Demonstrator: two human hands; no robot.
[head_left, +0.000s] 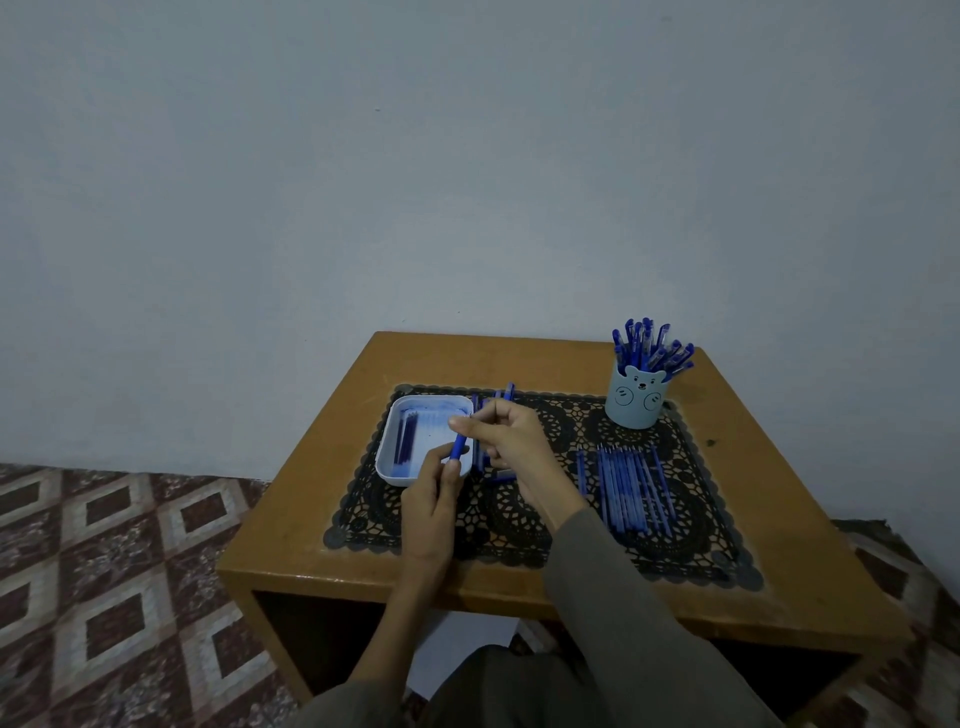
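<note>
Just over the tray's right rim, the left hand grips the blue pen near-upright, while the right hand apparently pinches its upper, far end.

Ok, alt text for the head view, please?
The left hand grips a blue pen by its barrel over a white tray while the right hand pinches its upper end. A row of refills lies on the black lace mat to the right, and a bear-faced cup full of pens stands behind.
</note>
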